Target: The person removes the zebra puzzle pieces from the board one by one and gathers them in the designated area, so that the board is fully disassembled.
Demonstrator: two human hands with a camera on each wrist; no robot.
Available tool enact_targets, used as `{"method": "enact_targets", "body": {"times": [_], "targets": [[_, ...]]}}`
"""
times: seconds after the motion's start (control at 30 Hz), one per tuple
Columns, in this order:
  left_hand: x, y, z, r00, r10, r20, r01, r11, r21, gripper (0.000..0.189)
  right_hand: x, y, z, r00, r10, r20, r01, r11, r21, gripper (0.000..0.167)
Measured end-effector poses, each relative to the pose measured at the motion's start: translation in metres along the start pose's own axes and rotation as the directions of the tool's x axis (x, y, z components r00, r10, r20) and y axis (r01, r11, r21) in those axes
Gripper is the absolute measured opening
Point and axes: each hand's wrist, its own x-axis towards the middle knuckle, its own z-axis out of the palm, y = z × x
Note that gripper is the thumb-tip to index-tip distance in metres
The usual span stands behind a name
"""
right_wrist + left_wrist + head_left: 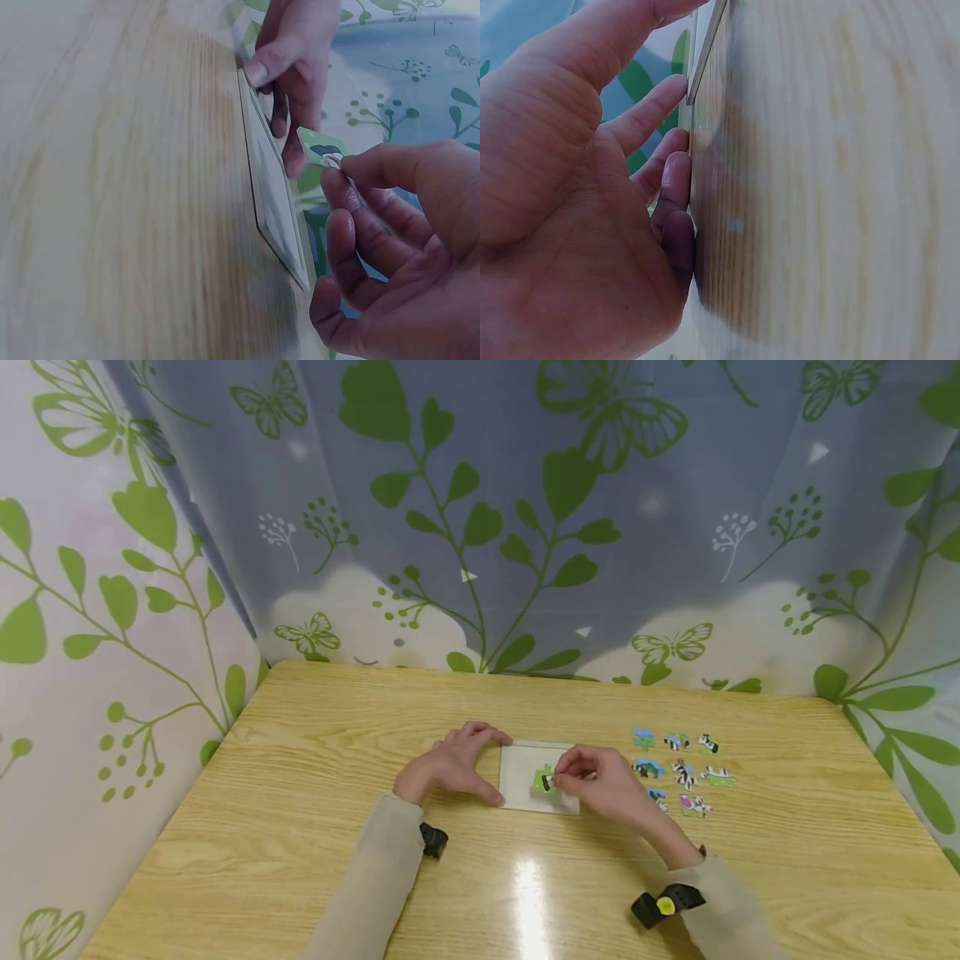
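Observation:
In the head view a pale, shallow puzzle tray [519,777] lies flat on the table. My left hand [452,766] rests at its left side, thumb at the near corner and forefinger at the far one. The left wrist view shows that hand's fingers [676,176] extended against the tabletop beside the tray's edge [705,56]. Between thumb and forefinger, my right hand [603,782] pinches a green puzzle piece [543,778] with a black-and-white print. From the right wrist, the piece [319,148] appears raised above the tray [274,199].
Right of the tray, several loose animal puzzle pieces [684,774] lie in rough rows, some close to my right forearm. The wooden table [315,752] meets a leaf-patterned curtain [480,568] behind and at the sides. Both wrists wear black straps.

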Motion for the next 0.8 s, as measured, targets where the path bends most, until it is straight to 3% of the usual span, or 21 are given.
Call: {"method": "enact_targets", "body": {"times": [0.8], "targets": [[-0.001,-0.001,0.000,1.000,0.022,0.010,-0.022,0.999,-0.026,0.082,-0.048,0.036,-0.071,0.992,0.029,-0.121,-0.039,0.996,-0.077,0.017]]}}
